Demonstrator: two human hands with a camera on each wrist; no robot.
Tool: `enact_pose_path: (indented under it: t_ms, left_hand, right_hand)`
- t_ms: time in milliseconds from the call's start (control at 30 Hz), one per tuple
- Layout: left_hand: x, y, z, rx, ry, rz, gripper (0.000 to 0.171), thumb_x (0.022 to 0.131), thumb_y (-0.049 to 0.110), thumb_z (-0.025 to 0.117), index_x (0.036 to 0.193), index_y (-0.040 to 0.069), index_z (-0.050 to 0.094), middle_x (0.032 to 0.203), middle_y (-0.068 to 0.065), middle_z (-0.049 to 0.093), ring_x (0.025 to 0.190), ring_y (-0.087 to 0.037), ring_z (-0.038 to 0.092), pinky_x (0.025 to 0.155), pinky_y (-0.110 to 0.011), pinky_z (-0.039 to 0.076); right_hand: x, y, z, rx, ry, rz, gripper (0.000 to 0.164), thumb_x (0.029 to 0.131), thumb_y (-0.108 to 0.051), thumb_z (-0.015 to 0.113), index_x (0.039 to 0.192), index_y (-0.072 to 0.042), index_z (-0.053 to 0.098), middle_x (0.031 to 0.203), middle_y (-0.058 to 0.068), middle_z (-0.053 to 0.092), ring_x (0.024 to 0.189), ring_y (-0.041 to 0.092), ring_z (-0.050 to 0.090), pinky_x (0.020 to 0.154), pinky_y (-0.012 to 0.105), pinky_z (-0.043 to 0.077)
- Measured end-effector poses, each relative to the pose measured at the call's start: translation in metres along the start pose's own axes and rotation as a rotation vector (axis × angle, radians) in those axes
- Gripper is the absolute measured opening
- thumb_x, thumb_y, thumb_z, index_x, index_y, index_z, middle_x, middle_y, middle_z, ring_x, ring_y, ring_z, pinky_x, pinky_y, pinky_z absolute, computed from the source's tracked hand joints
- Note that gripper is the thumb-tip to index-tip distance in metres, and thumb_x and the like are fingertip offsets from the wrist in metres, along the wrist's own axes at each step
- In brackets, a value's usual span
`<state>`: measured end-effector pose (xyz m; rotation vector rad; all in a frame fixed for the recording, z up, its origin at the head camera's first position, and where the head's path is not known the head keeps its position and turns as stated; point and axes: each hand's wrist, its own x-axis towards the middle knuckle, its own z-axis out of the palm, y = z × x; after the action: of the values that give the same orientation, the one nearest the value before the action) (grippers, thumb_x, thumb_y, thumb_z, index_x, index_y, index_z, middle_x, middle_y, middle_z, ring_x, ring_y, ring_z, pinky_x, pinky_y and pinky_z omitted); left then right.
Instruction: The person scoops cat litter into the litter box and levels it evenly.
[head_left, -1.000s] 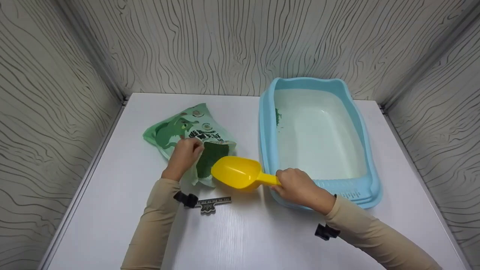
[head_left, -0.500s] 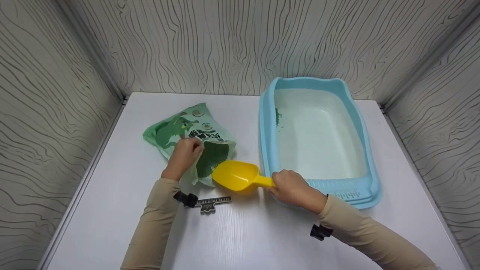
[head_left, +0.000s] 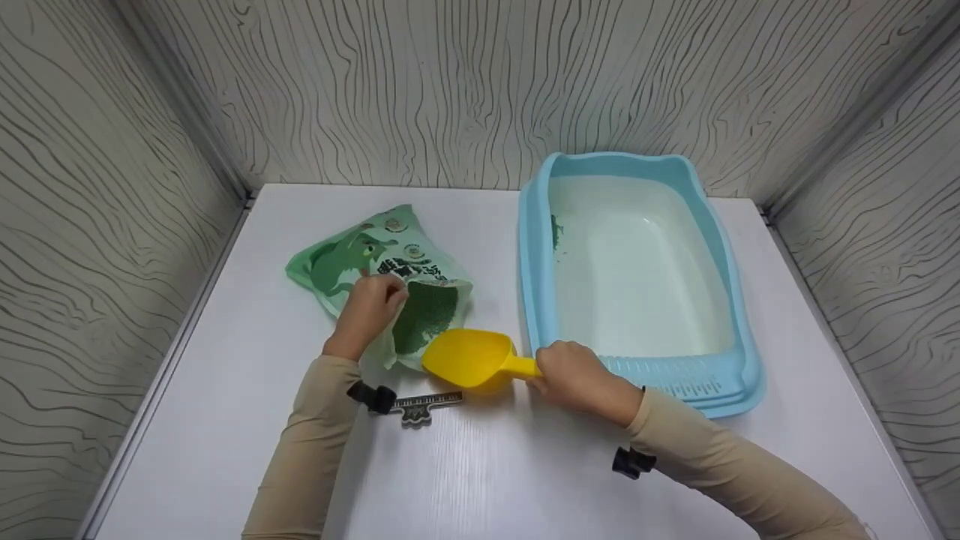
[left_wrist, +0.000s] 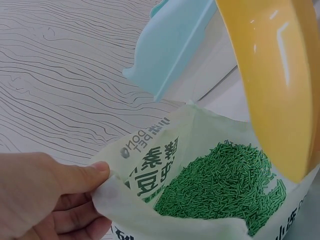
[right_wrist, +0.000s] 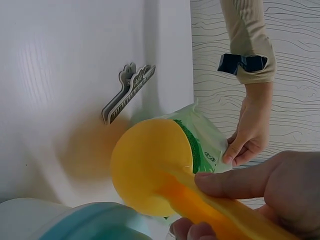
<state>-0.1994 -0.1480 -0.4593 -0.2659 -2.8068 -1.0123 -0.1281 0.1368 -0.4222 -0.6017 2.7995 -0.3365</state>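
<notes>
A green bag (head_left: 352, 262) of pellet cat litter lies on the table, its mouth facing the front right. My left hand (head_left: 369, 311) pinches the edge of that mouth between thumb and fingers and holds it up. Green litter pellets (left_wrist: 215, 185) fill the inside in the left wrist view. My right hand (head_left: 581, 381) grips the handle of a yellow scoop (head_left: 469, 358). The scoop's tip is right at the bag's lower lip, and no pellets show in its bowl. In the right wrist view the scoop's back (right_wrist: 145, 165) hides part of the opening.
A light blue litter box (head_left: 538, 277) stands at the right, with a few green pellets (head_left: 556, 232) by its left inner wall. A metal clip (head_left: 417, 409) lies in front of the bag, near the left wrist. Patterned walls (head_left: 480, 90) enclose the table's back and sides.
My right hand has moved left and slightly toward the front with the scoop, whose bowl has lowered and tilted at the bag's mouth. My left hand and the bag have stayed put.
</notes>
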Motion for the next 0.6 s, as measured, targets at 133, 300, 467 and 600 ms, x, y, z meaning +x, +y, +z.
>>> enact_pose_path:
  t_ms: [133,300,467,600]
  left_hand:
    - [0.001,0.000,0.001,0.002,-0.018,-0.022,0.012,0.092,0.005,0.060,0.091,-0.003,0.069,0.088,-0.017,0.071,0.081,-0.025,0.063,0.084,-0.042,0.054]
    - [0.001,0.001,0.000,0.004,-0.027,-0.031,0.013,0.093,0.006,0.059,0.092,-0.003,0.069,0.090,-0.018,0.071,0.081,-0.024,0.063,0.080,-0.041,0.055]
    - [0.001,0.002,-0.001,0.003,-0.025,-0.036,0.014,0.093,0.005,0.059,0.092,-0.004,0.070,0.090,-0.018,0.071,0.082,-0.025,0.063,0.081,-0.041,0.055]
    - [0.001,0.002,-0.001,-0.003,-0.019,-0.031,0.013,0.092,0.006,0.060,0.092,-0.004,0.070,0.090,-0.018,0.072,0.083,-0.026,0.064,0.084,-0.042,0.055]
  right_hand:
    - [0.001,-0.005,0.000,-0.004,-0.023,0.007,0.024,0.085,-0.014,0.069,0.070,0.003,0.059,0.060,0.006,0.045,0.056,0.020,0.040,0.054,0.032,0.038]
    - [0.004,-0.012,0.001,-0.001,-0.070,0.038,0.024,0.086,-0.016,0.069,0.074,0.003,0.060,0.062,0.006,0.045,0.058,0.021,0.041,0.057,0.032,0.038]
    - [0.007,-0.018,0.002,0.006,-0.082,0.047,0.023,0.086,-0.016,0.069,0.077,0.004,0.061,0.064,0.008,0.049,0.060,0.022,0.041,0.059,0.033,0.039]
    - [0.010,-0.022,0.004,0.013,-0.088,0.050,0.023,0.086,-0.017,0.070,0.078,0.004,0.062,0.065,0.009,0.051,0.060,0.021,0.042,0.060,0.033,0.040]
